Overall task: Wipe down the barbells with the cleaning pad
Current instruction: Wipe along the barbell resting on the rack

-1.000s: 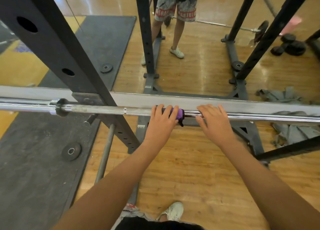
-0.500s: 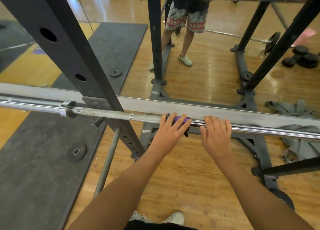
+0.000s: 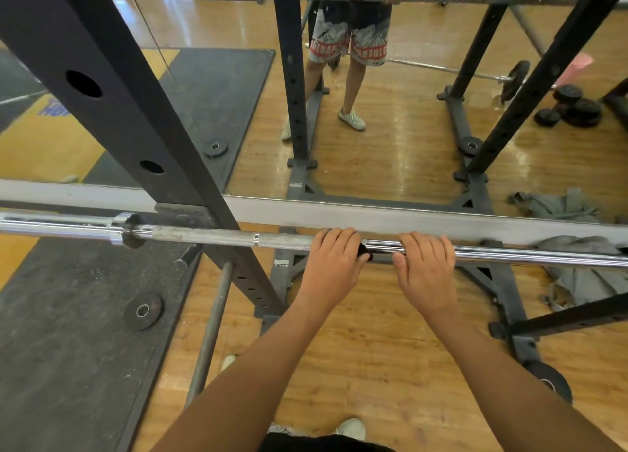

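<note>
Wiping step in hand: left hand curled over bar, clamping pad round it; only dark edge of pad shows, at hand's 3 o'clock side. Right hand just beside, at 3 o'clock of left, fingers wrapped over bare chrome, likely steadying. Bar spans view 9 to 3 o'clock, racked on upright at 10 o'clock. Knurled stretch toward 9 o'clock looks dull, probably unwiped. Next move calls for sliding pad along bar with firm squeeze, right hand stopping roll.
</note>
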Demonstrator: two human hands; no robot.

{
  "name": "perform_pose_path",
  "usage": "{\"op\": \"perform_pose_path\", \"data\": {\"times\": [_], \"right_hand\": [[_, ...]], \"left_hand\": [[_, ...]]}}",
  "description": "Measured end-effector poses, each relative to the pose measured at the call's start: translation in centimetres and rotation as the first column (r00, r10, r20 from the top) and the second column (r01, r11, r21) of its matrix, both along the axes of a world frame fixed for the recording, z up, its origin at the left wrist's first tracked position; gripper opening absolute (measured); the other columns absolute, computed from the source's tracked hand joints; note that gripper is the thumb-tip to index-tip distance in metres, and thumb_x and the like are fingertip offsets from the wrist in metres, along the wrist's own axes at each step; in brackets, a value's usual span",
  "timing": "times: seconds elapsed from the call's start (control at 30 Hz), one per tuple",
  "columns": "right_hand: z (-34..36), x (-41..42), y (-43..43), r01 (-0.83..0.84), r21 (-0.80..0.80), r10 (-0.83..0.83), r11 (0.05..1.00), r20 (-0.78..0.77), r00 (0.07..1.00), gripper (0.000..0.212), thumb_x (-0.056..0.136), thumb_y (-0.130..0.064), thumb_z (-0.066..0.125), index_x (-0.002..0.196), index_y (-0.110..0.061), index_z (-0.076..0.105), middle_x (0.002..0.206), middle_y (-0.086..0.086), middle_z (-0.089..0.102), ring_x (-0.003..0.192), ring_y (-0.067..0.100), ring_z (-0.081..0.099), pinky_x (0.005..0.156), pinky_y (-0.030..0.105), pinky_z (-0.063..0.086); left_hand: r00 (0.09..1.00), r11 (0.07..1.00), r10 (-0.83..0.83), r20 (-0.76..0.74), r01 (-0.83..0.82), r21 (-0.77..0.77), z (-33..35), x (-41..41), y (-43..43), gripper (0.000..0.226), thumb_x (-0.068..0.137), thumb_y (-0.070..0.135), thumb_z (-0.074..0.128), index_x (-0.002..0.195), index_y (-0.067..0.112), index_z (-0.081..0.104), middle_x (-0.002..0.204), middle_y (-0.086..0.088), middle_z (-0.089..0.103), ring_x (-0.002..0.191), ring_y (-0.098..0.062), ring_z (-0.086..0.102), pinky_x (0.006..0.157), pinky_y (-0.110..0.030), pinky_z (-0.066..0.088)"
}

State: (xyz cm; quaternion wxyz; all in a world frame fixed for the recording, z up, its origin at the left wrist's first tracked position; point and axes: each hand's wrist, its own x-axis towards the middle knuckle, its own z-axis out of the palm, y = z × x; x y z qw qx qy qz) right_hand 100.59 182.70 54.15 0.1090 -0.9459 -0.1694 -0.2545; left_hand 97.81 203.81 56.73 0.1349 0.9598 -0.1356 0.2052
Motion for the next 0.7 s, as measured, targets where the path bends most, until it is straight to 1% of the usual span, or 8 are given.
{"op": "perform_pose_path", "data": {"times": [0.1,0.17,0.27,0.33,0.4,0.47,0.57,0.7], "right_hand": [[0.0,-0.1,-0.1,0.004,-0.004,-0.004,1.0,-0.011,1.0,0.04,0.105,-0.036,0.039,0.125,-0.011,0.062,0.122,0.007,0.062,0.113,0.028,0.056,0.116,0.048,0.025],[0.2,-0.1,0.0,0.004,0.002,-0.004,1.0,-0.032,0.999,0.039,0.104,-0.035,0.038,0.125,-0.012,0.061,0.122,0.007,0.062,0.114,0.027,0.055,0.117,0.047,0.024],[0.4,-0.3,0.2,0.007,0.006,-0.007,1.0,-0.05,0.999,0.037,0.104,-0.035,0.039,0.125,-0.012,0.06,0.121,0.006,0.062,0.114,0.026,0.054,0.116,0.047,0.024],[0.6,-0.3,0.1,0.006,0.007,-0.006,1.0,-0.062,0.998,0.036,0.105,-0.034,0.04,0.125,-0.013,0.06,0.121,0.005,0.062,0.114,0.026,0.054,0.116,0.047,0.024],[0.6,-0.5,0.1,0.011,0.004,-0.01,1.0,-0.069,0.998,0.034,0.105,-0.034,0.041,0.125,-0.013,0.06,0.12,0.005,0.062,0.115,0.026,0.053,0.116,0.047,0.024],[0.7,-0.5,0.2,0.015,0.011,-0.014,1.0,-0.069,0.998,0.033,0.104,-0.033,0.043,0.125,-0.013,0.06,0.12,0.005,0.062,0.114,0.026,0.053,0.115,0.047,0.024],[0.8,-0.6,0.2,0.026,0.009,-0.025,1.0,-0.077,0.997,0.034,0.104,-0.033,0.042,0.126,-0.013,0.059,0.12,0.005,0.062,0.114,0.026,0.053,0.114,0.05,0.027],[1.0,-0.7,0.3,0.026,0.02,-0.023,0.999,-0.109,0.994,0.038,0.105,-0.035,0.038,0.127,-0.013,0.059,0.123,0.004,0.061,0.116,0.025,0.052,0.115,0.049,0.024]], "left_hand": [[0.996,0.994,-0.082,0.034,0.08,0.068,-0.8,0.0,1.2,0.042,0.094,0.015,0.065,0.135,0.006,0.06,0.139,-0.011,0.062,0.125,-0.028,0.058,0.11,-0.047,0.044],[0.989,0.982,-0.141,0.035,0.135,0.135,-0.9,-0.1,2.3,0.05,0.092,0.009,0.067,0.14,0.004,0.057,0.145,-0.014,0.058,0.132,-0.028,0.055,0.113,-0.047,0.043],[0.991,0.976,-0.136,0.001,0.134,0.172,-0.5,-0.5,2.5,0.052,0.097,0.012,0.055,0.148,0.008,0.05,0.153,-0.01,0.05,0.144,-0.025,0.043,0.119,-0.049,0.035],[0.997,0.991,-0.066,-0.044,0.07,0.111,-0.3,-1.1,1.4,0.055,0.098,0.021,0.042,0.151,0.008,0.046,0.158,-0.008,0.045,0.149,-0.024,0.035,0.122,-0.053,0.028],[0.996,0.999,-0.014,-0.088,0.019,0.048,-0.4,-1.5,0.4,0.059,0.098,0.032,0.039,0.151,0.007,0.045,0.158,-0.008,0.044,0.149,-0.024,0.034,0.123,-0.055,0.023],[0.998,0.998,0.001,-0.061,0.002,0.055,-0.5,-1.3,0.0,0.058,0.101,0.041,0.049,0.148,0.007,0.049,0.153,-0.008,0.05,0.144,-0.025,0.041,0.121,-0.054,0.027],[0.999,0.996,-0.028,0.016,0.026,0.088,-0.8,-0.5,0.5,0.053,0.093,0.021,0.073,0.141,0.006,0.056,0.144,-0.008,0.058,0.135,-0.024,0.05,0.115,-0.047,0.035],[0.989,0.976,-0.147,-0.013,0.147,0.163,-0.5,-0.2,2.4,0.062,0.086,0.003,0.075,0.144,0.005,0.054,0.147,-0.011,0.056,0.135,-0.025,0.053,0.114,-0.044,0.04]]}}
